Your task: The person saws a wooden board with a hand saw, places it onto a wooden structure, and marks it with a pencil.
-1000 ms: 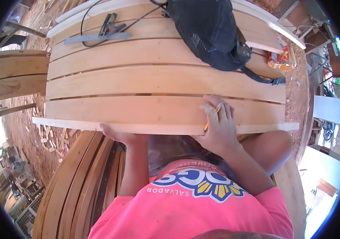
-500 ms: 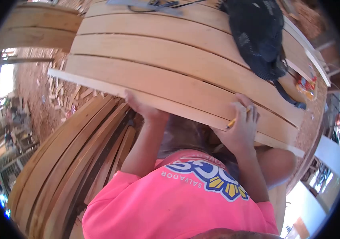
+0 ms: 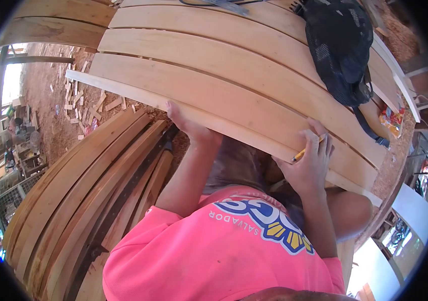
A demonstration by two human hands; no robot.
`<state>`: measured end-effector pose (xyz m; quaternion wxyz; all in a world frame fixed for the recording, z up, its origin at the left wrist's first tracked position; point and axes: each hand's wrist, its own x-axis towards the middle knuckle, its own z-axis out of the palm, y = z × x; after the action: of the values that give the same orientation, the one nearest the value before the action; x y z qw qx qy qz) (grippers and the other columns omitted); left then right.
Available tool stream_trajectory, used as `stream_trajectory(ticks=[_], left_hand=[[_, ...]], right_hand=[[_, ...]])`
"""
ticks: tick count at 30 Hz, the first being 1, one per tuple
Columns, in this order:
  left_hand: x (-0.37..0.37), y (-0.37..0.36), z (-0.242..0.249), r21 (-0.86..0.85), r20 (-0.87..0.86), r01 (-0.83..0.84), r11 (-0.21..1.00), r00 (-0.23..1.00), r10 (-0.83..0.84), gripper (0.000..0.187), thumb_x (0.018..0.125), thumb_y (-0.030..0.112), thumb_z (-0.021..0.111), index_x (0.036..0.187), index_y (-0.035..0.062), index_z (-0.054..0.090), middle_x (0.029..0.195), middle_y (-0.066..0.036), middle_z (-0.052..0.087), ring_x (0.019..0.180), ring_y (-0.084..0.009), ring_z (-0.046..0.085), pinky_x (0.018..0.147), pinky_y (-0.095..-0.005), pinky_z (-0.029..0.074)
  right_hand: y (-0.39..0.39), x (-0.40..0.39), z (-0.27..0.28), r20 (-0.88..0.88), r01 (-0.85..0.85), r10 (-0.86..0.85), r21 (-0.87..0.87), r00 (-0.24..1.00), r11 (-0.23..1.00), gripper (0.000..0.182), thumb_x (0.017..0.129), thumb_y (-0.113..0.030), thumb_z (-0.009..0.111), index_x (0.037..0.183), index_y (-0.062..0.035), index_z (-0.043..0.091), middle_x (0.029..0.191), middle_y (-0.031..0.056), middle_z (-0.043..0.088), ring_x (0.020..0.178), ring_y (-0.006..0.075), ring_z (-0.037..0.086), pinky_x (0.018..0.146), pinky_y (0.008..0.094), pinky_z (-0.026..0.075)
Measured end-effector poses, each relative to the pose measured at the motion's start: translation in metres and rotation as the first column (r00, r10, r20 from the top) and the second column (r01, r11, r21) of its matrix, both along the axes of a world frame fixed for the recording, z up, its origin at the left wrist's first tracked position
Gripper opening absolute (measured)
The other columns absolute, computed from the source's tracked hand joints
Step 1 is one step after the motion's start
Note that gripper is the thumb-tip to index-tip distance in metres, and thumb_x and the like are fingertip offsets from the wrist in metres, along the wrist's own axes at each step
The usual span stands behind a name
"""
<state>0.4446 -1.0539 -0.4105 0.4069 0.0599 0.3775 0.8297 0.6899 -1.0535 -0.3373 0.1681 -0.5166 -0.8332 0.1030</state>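
A long, pale wooden strip [image 3: 118,94] runs along the near edge of several wide planks [image 3: 189,83] laid side by side. My left hand [image 3: 194,131] grips this strip near its middle, the thumb on its edge and the other fingers hidden below. Farther right, my right hand [image 3: 308,168] has a yellow pencil [image 3: 301,153] held between its fingers. Its thumb side is at the strip while its fingertips rest over the nearest plank.
A black mesh cap [image 3: 342,50] lies on the planks at the right. Curved boards [image 3: 81,185] are stacked at my left, a dark metal bar [image 3: 123,200] lying over them. Wood offcuts [image 3: 96,113] litter the ground. A clear strip-like object [image 3: 229,6] lies at the far edge.
The view has shifted slightly, so the planks and cap appear moved to the right and up. Both hands keep their places at the strip, and the pencil stays in the right hand.
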Motion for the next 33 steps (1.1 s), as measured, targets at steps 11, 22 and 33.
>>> stream_trajectory(ticks=[11, 22, 33], left_hand=[[0.002, -0.004, -0.005, -0.040, -0.043, 0.013, 0.999, 0.999, -0.015, 0.091, 0.098, 0.078, 0.034, 0.160, 0.0112, 0.030, 0.157, -0.014, 0.040, 0.143, -0.0333, 0.043, 0.118, -0.0496, 0.039], [-0.015, -0.010, -0.023, 0.153, 0.096, 0.252, 0.955, 0.959, -0.268, 0.077, 0.094, 0.066, 0.046, 0.146, 0.0087, 0.050, 0.144, -0.015, 0.055, 0.133, -0.0360, 0.053, 0.115, -0.0560, 0.041], [-0.018, -0.007, -0.018, -0.175, -0.063, 0.114, 0.978, 0.990, -0.127, 0.082, 0.091, 0.064, 0.037, 0.144, 0.0043, 0.055, 0.143, -0.020, 0.058, 0.133, -0.0411, 0.056, 0.115, -0.0589, 0.044]], right_hand=[[-0.001, 0.004, -0.004, -0.055, 0.020, -0.022, -0.030, 0.998, 0.999, 0.070, 0.068, -0.037, 0.094, 0.118, -0.0111, 0.052, 0.145, 0.0143, 0.049, 0.129, 0.0428, 0.048, 0.104, 0.0575, 0.037], [-0.003, 0.011, -0.007, -0.113, 0.037, -0.048, -0.096, 0.992, 0.995, 0.071, 0.066, -0.032, 0.093, 0.122, -0.0082, 0.056, 0.146, 0.0174, 0.051, 0.133, 0.0429, 0.049, 0.106, 0.0581, 0.041], [-0.007, 0.061, 0.035, -0.317, -0.007, -0.063, -0.214, 0.946, 0.977, 0.066, 0.075, -0.017, 0.087, 0.130, -0.0029, 0.054, 0.141, 0.0179, 0.054, 0.135, 0.0394, 0.052, 0.109, 0.0480, 0.044]])
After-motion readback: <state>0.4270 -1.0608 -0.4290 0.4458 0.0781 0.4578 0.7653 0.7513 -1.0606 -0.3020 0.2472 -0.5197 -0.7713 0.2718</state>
